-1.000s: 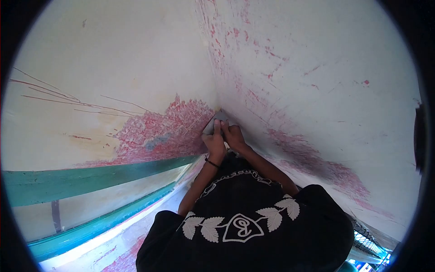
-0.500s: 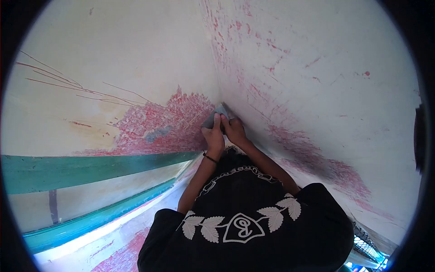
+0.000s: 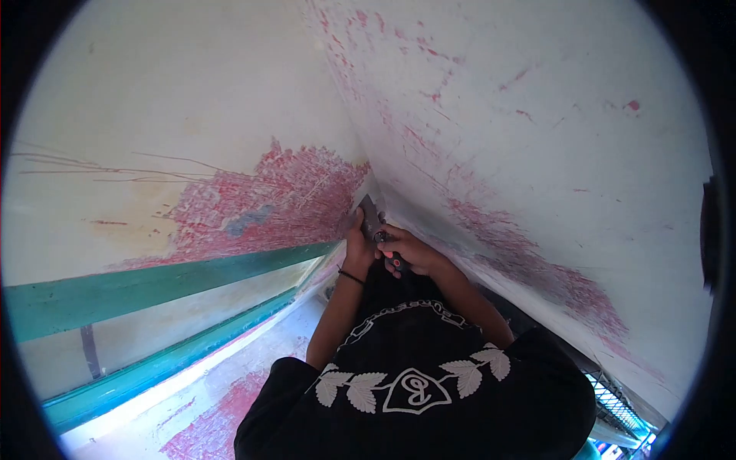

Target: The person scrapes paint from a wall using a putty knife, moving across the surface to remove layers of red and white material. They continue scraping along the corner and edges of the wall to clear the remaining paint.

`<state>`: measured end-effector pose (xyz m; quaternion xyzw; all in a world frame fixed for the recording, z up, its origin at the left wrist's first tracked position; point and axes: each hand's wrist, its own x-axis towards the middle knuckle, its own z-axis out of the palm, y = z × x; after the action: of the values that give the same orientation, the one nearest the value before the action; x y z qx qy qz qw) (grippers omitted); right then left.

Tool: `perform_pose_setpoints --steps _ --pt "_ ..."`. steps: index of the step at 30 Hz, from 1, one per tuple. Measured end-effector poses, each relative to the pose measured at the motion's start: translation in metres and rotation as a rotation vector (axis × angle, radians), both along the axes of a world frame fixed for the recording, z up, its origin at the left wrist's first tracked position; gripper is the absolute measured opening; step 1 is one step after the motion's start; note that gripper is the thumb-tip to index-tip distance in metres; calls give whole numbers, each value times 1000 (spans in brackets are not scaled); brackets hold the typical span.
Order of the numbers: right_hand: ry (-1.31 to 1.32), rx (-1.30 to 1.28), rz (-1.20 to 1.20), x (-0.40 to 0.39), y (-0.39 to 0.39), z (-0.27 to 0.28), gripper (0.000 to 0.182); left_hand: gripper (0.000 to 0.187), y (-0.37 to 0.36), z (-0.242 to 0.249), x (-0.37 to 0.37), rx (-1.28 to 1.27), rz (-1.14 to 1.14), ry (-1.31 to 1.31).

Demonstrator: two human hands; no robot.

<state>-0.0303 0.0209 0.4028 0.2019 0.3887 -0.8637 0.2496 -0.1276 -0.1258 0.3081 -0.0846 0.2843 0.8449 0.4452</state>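
Observation:
Near the wall corner, my right hand (image 3: pixel 404 249) is closed round the dark handle of a scraper (image 3: pixel 369 215) with orange-red parts. The scraper's grey blade points up toward the corner. My left hand (image 3: pixel 357 240), with a dark band on its wrist, is beside the blade, its thumb up against the blade's left edge; its other fingers are mostly hidden. Scratched pink-red patches mark the left wall (image 3: pixel 268 203) and the right wall (image 3: pixel 529 257) on either side.
A green beam (image 3: pixel 176 277) runs along the left wall toward the corner, with a second green ledge (image 3: pixel 169 349) below it. At the lower right is a metal grille (image 3: pixel 617 402). My black shirt (image 3: pixel 307 414) with white print fills the bottom.
Both hands have come down slightly from the corner. The right hand has turned, and the scraper's handle now shows in it. The view has shifted a little.

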Motion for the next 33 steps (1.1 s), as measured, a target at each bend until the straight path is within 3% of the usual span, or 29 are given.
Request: perform_pose_setpoints --steps 3,6,9,12,15,18,23,25,27,30,33 --pt "-45 -41 -79 -4 -12 12 41 44 21 48 20 -208 140 0" --pt "-45 -167 -144 -14 -22 28 39 43 21 62 19 -130 162 -44" --pt "-59 -313 -192 -21 -32 52 34 39 7 51 -4 250 25 18" --pt "-59 -371 -276 -29 -45 75 29 32 1 55 -14 172 24 -21" --pt "-58 -132 -301 -39 -62 57 29 28 -3 58 -19 -61 22 27" --pt "-93 -118 -371 -41 -66 52 47 26 -3 31 -30 229 -92 -130" --pt "-55 -59 -364 -38 -73 61 59 24 -8 84 -20 -105 -13 41" --pt "-95 -23 -346 -41 -69 60 64 24 -6 71 -23 -69 -33 15" --pt "-136 -10 -366 -44 -67 61 66 24 -6 34 -35 133 -113 -172" --pt "-46 17 -326 -29 -65 75 68 23 0 88 -20 -78 26 -150" --pt "10 140 -218 -33 -66 71 64 22 -4 90 -21 -26 -3 -98"
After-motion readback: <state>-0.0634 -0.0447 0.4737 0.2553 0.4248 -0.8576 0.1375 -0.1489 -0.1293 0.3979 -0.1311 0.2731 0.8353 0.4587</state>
